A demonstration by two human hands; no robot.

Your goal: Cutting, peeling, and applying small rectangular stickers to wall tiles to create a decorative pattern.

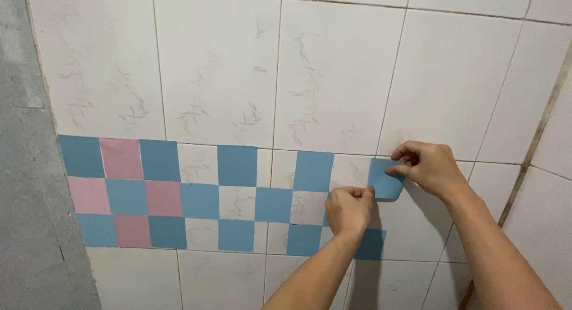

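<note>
Both forearms were seen raised from the lower right toward the wall, the hands held close together against the tiling. The left hand was turned knuckles outward, its fingers curled and pinched shut on the lower left corner of a blue square. The right hand was set slightly higher, wrist bent, fingers closed on the same square at its upper right edge. The square was thus held between the two hands, at the right end of the checker band, just beside the last blue piece of the top row. Its lower edge appeared curled away from the wall; whether the rest was pressed flat could not be told.

The band was observed to run in three rows of blue and pink squares, with bare white gaps between them toward the right. A grey surface was noted at the left edge.
</note>
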